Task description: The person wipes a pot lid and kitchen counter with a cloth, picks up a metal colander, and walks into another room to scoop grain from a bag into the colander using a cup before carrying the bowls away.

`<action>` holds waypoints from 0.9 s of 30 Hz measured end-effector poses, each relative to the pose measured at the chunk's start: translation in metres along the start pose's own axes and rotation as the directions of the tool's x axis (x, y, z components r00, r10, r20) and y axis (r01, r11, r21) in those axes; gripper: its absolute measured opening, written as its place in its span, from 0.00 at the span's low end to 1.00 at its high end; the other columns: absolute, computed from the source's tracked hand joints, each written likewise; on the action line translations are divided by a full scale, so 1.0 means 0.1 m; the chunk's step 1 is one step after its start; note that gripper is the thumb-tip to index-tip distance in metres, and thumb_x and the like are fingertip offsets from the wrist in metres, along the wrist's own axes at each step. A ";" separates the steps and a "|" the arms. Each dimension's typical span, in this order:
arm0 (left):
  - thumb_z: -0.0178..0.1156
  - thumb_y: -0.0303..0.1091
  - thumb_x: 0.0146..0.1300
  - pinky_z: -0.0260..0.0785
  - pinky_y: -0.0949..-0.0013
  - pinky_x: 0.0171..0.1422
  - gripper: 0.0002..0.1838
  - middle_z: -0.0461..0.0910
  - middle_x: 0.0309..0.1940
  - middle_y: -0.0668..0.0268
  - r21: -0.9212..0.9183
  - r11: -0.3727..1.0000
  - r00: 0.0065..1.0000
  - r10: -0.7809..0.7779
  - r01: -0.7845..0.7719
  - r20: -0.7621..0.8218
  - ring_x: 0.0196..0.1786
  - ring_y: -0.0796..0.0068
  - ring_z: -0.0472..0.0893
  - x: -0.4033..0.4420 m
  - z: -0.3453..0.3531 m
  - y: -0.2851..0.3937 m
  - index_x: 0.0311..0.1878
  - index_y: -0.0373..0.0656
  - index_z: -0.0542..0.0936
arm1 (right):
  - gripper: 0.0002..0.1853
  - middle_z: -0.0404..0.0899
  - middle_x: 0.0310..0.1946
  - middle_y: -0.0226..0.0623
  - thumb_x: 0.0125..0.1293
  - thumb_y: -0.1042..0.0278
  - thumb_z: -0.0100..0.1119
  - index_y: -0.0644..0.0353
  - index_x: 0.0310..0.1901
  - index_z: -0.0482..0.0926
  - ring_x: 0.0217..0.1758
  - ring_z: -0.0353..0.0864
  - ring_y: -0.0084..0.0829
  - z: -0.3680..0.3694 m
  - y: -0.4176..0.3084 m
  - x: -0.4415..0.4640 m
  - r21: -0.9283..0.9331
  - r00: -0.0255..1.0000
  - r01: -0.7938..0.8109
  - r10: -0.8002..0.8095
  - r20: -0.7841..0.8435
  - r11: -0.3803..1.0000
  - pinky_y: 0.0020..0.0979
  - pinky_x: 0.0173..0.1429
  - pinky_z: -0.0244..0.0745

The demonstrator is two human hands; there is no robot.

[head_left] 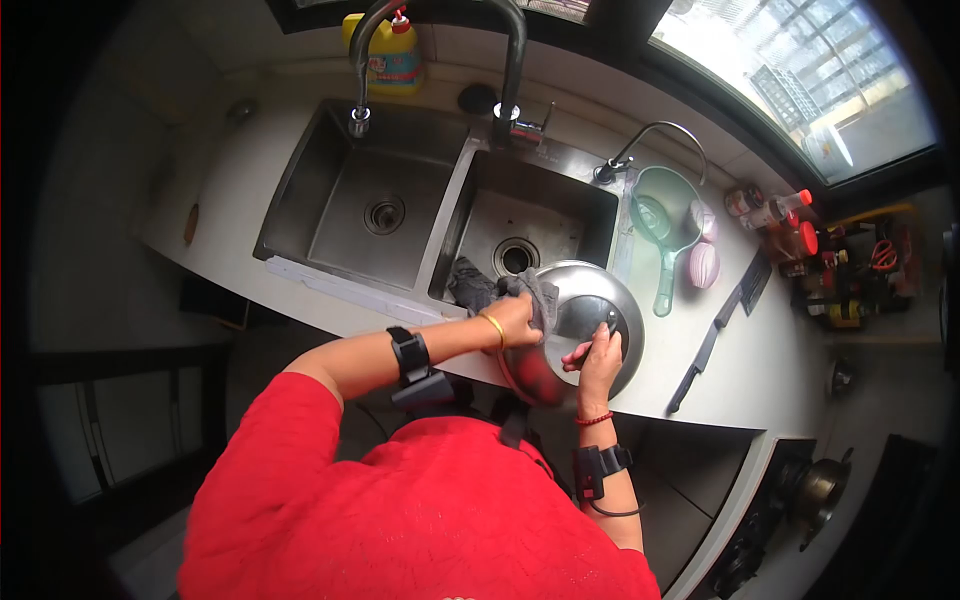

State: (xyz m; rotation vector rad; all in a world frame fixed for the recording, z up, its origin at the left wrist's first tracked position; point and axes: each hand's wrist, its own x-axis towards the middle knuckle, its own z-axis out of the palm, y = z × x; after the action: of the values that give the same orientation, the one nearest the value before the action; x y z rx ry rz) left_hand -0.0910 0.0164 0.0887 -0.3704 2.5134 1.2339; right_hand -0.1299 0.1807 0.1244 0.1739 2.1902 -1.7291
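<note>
A round steel lid [622,290] with a glass centre is tilted at the counter's front edge, beside the right basin. My right hand [598,362] is closed on the dark handle in its middle. On the lid's left side, my left hand [514,322] grips a grey cloth [545,300] against the rim. Part of the cloth hangs over the front of the right sink basin [490,215].
Left of it lies another basin [375,190], with a tall faucet [515,60] behind. A green strainer [665,205], onions [704,265] and a knife [695,365] are on the right counter. Bottles [790,235] stand farther right, a yellow jug [393,60] at the back.
</note>
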 end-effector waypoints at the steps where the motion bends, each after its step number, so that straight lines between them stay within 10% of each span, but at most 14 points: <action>1: 0.61 0.42 0.42 0.69 0.62 0.33 0.20 0.75 0.21 0.53 0.107 0.994 0.999 0.035 -0.030 -0.041 0.27 0.57 0.78 -0.04 0.04 0.00 0.29 0.36 0.67 | 0.16 0.66 0.11 0.36 0.66 0.58 0.38 0.64 0.28 0.61 0.10 0.72 0.28 0.01 0.00 0.00 0.009 1.000 -0.001 0.001 0.000 1.000 0.25 0.10 0.66; 9: 0.56 0.39 0.37 0.70 0.61 0.36 0.14 0.76 0.18 0.49 0.131 0.990 0.988 -0.038 0.058 -0.152 0.27 0.55 0.78 0.33 0.00 0.21 0.16 0.34 0.77 | 0.16 0.68 0.09 0.38 0.65 0.59 0.40 0.65 0.27 0.62 0.08 0.71 0.28 -0.01 0.02 -0.01 -0.021 0.999 0.030 -0.030 -0.022 0.999 0.26 0.09 0.66; 18: 0.55 0.37 0.42 0.70 0.70 0.29 0.11 0.76 0.11 0.64 0.285 0.956 0.993 0.032 -0.063 0.112 0.18 0.72 0.78 0.86 -0.18 0.46 0.13 0.41 0.79 | 0.16 0.66 0.10 0.37 0.66 0.59 0.39 0.65 0.28 0.60 0.08 0.70 0.28 -0.04 0.04 0.02 -0.020 0.995 0.012 -0.014 -0.094 1.000 0.26 0.09 0.66; 27: 0.52 0.38 0.42 0.70 0.70 0.28 0.13 0.75 0.10 0.63 -0.069 0.969 0.964 -0.228 0.239 0.138 0.17 0.72 0.77 0.00 0.03 0.29 0.14 0.38 0.77 | 0.15 0.68 0.10 0.36 0.65 0.59 0.41 0.64 0.28 0.62 0.08 0.70 0.26 0.13 0.06 -0.03 0.111 0.987 -0.016 0.033 -0.159 0.994 0.25 0.08 0.63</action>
State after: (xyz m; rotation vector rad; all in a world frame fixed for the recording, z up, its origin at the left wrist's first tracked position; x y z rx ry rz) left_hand -0.1012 0.0359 0.1082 -0.5711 2.2399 1.2311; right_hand -0.1227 0.1703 0.1179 0.3781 2.1936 -1.8814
